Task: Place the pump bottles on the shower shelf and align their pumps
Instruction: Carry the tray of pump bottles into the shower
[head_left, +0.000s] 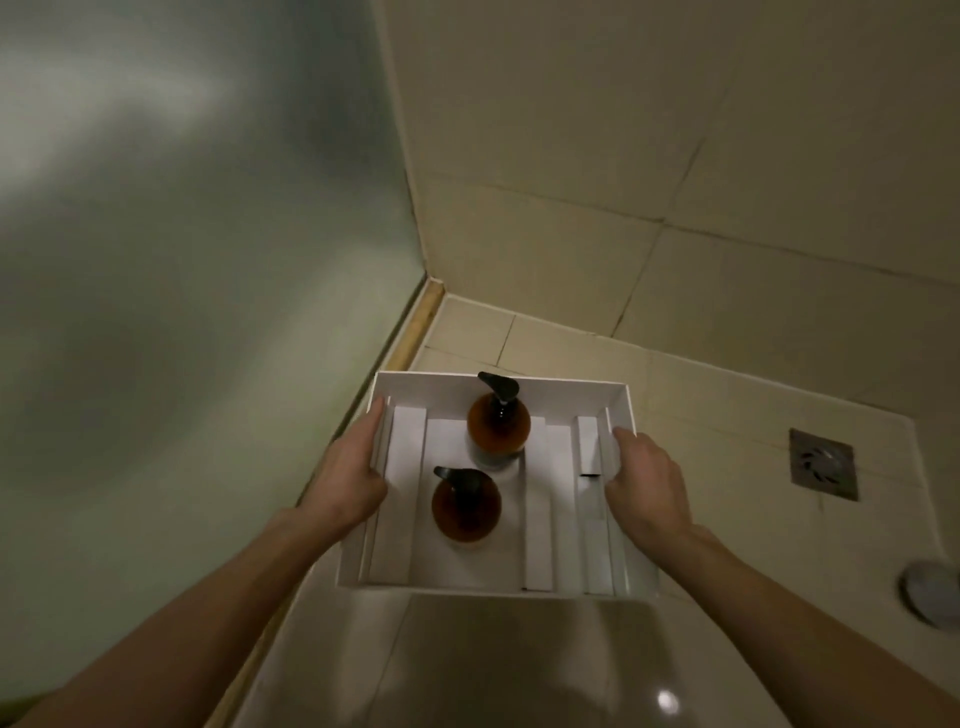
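Note:
Two amber pump bottles with black pumps stand upright inside a white open box (550, 383). The far bottle (498, 423) has its pump nozzle pointing left and away. The near bottle (466, 506) has its nozzle pointing left. My left hand (349, 467) grips the box's left wall, fingers outside and along the rim. My right hand (647, 480) grips the right wall, thumb over the rim. The box is held above the shower floor, in the corner by the glass panel. No shelf is in view.
A frosted glass panel (182, 260) fills the left. Beige tiled wall (675, 156) stands behind. A square metal floor drain (823, 462) lies to the right, and a round grey object (932, 592) sits at the right edge. White cardboard inserts (537, 519) line the box.

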